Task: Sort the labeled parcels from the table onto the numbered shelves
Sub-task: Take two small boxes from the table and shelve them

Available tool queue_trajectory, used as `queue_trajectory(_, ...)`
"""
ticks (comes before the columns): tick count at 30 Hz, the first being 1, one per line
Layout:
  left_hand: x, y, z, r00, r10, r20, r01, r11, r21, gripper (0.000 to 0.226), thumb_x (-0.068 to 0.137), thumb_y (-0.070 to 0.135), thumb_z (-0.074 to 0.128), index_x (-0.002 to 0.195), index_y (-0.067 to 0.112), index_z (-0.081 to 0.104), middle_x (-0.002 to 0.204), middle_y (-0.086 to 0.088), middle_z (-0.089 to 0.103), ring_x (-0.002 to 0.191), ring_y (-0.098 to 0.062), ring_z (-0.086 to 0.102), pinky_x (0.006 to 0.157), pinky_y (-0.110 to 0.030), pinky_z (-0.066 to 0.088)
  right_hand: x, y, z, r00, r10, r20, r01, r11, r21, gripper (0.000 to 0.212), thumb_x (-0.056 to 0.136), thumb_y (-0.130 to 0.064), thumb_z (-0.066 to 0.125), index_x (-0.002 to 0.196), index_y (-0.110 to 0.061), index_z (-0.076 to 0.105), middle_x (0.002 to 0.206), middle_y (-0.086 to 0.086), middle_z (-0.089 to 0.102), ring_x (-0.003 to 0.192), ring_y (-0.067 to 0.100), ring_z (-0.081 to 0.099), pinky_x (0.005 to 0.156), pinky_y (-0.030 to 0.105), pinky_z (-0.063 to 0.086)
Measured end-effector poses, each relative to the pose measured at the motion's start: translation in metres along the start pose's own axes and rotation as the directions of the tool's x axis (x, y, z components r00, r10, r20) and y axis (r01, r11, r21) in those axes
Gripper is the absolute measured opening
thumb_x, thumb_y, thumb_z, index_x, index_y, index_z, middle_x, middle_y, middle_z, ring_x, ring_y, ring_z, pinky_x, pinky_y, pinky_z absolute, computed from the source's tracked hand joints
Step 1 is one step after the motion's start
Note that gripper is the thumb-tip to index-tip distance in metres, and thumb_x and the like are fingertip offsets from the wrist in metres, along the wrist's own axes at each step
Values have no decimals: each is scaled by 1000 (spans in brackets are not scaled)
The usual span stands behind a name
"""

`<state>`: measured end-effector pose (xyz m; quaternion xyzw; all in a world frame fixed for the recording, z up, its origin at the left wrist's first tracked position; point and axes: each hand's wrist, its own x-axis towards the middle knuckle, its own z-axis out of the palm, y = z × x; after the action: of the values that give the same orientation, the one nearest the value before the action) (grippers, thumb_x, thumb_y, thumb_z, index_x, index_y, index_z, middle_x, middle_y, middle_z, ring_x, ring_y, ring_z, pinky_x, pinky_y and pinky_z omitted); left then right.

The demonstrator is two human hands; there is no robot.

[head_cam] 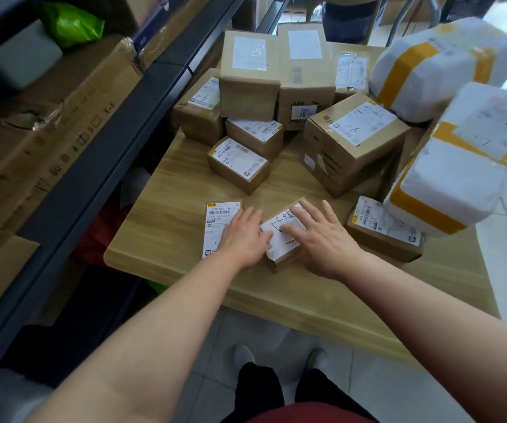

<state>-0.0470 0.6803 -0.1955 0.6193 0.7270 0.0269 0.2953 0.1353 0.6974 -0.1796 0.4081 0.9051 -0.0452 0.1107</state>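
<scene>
Crowded counter (160, 221), open only at its near-left corner.
Bare wood lies front-left; stacked boxes (249, 87) block the back, white bundles (450, 178) the right, shelving (93, 178) the left.

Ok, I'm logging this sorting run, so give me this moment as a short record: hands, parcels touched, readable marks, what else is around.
left hand: fingers straight, resting on flat parcel
right hand: fingers spread, resting on small box
lifted: nothing; both parcels are on the table
handwritten marks: 8 on tall box; 1-6 on right box
also on table: white bags with yellow tape, right side
shelves: to the left, holding cartons
</scene>
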Motion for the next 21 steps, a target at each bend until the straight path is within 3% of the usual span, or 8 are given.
queue_trajectory(2, -2, -8, 0, 990, -108, -91, 104, 993, -54, 54, 103, 33, 37, 153, 15, 26, 162, -5, 15, 149, -23, 9, 120, -38, 12, -1, 7, -2, 996, -68, 64, 69, 997, -15, 79, 85, -20, 51, 152, -35, 13, 161, 7, -8, 147, 27, -16, 117, 46, -12)
queue_trajectory(4, -9, -22, 1, 972, -191, -139, 191, 982, -11, 48, 102, 24, 38, 149, 17, 32, 161, -5, 17, 147, -26, 12, 117, -38, 19, 3, 12, -1, 987, -127, 97, 130, 991, -29, 81, 85, -21, 46, 152, -39, 5, 161, 7, -14, 146, 26, -20, 118, 45, -13)
queue_trajectory(8, -23, -44, 7, 977, -193, -86, 201, 976, 87, 55, 100, 21, 42, 152, 31, 26, 163, 3, 8, 149, -26, 5, 117, -45, 25, 11, 13, 4, 991, -99, 94, 99, 995, -3, 65, 96, -41, 34, 151, -44, -1, 162, 7, -4, 147, 31, 3, 116, 41, 16)
queue_trajectory(11, -25, -52, 8, 983, -168, -79, 177, 978, 115, 55, 101, 27, 42, 152, 35, 23, 163, 5, 7, 149, -25, 4, 117, -47, 25, 22, -1, 2, 997, 74, 2, -74, 997, 15, 61, 95, -56, 34, 151, -38, 16, 151, 12, 25, 128, 31, 31, 99, 39, 36)
queue_trajectory(14, -24, -55, 5, 983, -162, -82, 170, 981, 91, 56, 97, 37, 49, 149, 35, 29, 162, 3, 12, 147, -28, 8, 116, -46, 26, 30, -7, -2, 980, 191, -55, -187, 980, 71, 66, 89, -67, 39, 145, -35, 30, 133, 9, 39, 118, 27, 37, 95, 40, 36)
queue_trajectory(16, -23, -56, 4, 983, -168, -77, 174, 982, 77, 61, 91, 45, 56, 147, 37, 32, 161, 0, 11, 146, -30, 10, 115, -46, 27, 29, -4, 1, 987, 161, -13, -160, 985, 67, 71, 84, -68, 46, 146, -41, 26, 146, 11, 29, 133, 32, 27, 108, 46, 27)
queue_trajectory(18, -24, -56, 5, 980, -183, -74, 186, 982, 35, 67, 86, 50, 64, 144, 38, 34, 160, -3, 6, 144, -31, 15, 112, -44, 31, 23, 3, 4, 982, 150, 117, -166, 976, 138, 80, 82, -62, 56, 148, -48, 13, 159, 10, 6, 143, 37, 12, 115, 51, 17)
queue_trajectory(21, -25, -56, 12, 973, -195, -124, 196, 981, -5, 72, 79, 50, 71, 139, 32, 35, 159, -3, 6, 135, -31, 32, 103, -39, 37, 12, 2, 7, 959, 221, 177, -259, 938, 231, 91, 74, -63, 64, 147, -53, 10, 158, 11, 11, 136, 35, 28, 111, 46, 28)
